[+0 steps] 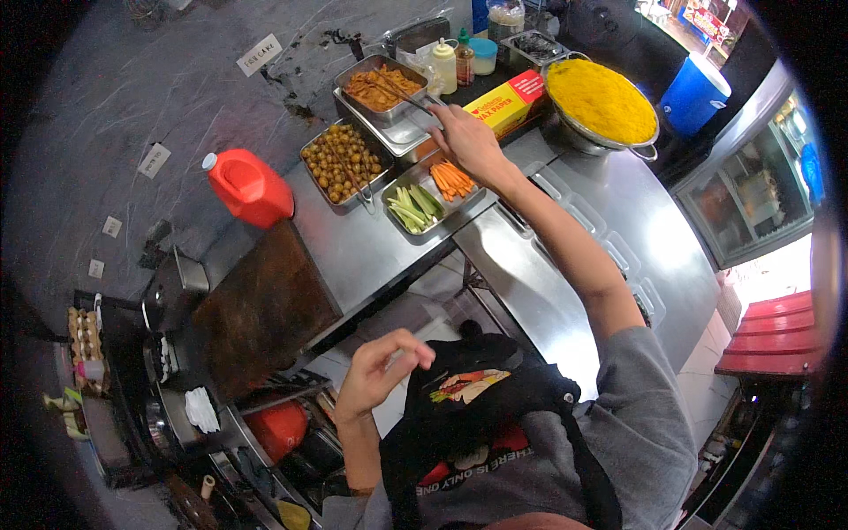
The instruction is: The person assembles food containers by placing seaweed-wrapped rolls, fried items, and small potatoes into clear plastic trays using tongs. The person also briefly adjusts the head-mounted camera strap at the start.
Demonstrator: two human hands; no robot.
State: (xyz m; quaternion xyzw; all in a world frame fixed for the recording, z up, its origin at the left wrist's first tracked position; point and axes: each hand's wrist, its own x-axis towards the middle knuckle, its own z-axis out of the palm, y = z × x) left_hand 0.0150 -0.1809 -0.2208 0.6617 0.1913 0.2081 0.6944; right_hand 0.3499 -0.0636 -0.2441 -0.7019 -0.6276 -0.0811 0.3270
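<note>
- Closed around the handle end of a pair of metal tongs [408,94], the right hand [468,141] makes a firm grip with the arm stretched far across the bench [371,247]; the left hand [380,367] holds nothing, its fingers loosely curled near the person's chest.
- Tongs lie far and a little left of centre, their tips down in the steel tray of orange-brown fried pieces [382,87].
- Long axis runs from the hand at the near right up to the far left; the working tips point far-left into the tray, tilted slightly downward, as far as I can judge.
- Whether the tips already pinch a piece is too small to tell.
- To do this well, I would keep the tongs low and in line with the forearm, squeeze evenly, and lift straight up before swinging, so nothing drops.
- Just near of that tray sits a tray of small round golden pieces [343,161], and to the right a tray of carrot and cucumber sticks [430,196].
- A large pan of yellow rice [602,100] stands at the far right; a red jug [249,187] lies on the left.
</note>
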